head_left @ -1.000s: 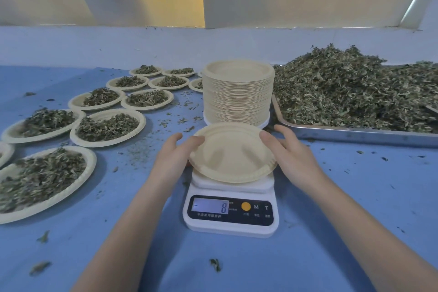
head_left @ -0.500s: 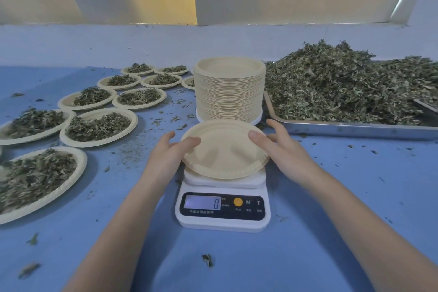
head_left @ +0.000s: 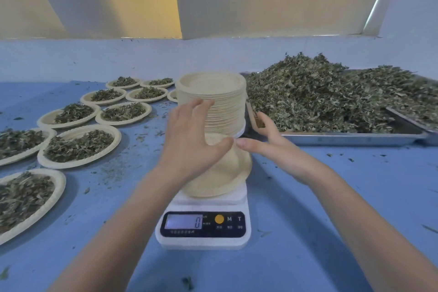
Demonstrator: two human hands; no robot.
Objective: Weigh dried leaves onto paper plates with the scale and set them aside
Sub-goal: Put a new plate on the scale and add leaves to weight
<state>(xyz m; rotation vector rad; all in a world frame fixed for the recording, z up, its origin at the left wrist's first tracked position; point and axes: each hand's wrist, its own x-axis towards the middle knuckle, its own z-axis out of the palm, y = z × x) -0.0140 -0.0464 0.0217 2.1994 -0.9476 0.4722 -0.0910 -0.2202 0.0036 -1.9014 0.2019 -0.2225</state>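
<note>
An empty paper plate [head_left: 222, 178] lies on the white digital scale [head_left: 203, 230], whose display reads 0. My left hand [head_left: 192, 147] hovers above the plate's left half with fingers spread and straight, holding nothing. My right hand [head_left: 272, 147] is lifted just right of the plate, fingers extended, thumb pointing left toward my left thumb. Behind them stands a tall stack of paper plates [head_left: 212, 102]. A big heap of dried leaves [head_left: 331, 95] fills a metal tray [head_left: 350, 138] at the right.
Several paper plates filled with leaves [head_left: 79, 146] lie in rows on the left of the blue table [head_left: 331, 197]. Leaf crumbs are scattered over the table. A pale wall runs along the back.
Both hands have let go of the plate's rim and risen above it. The plate stays on the scale, and the display has gone from 8 to 0.
</note>
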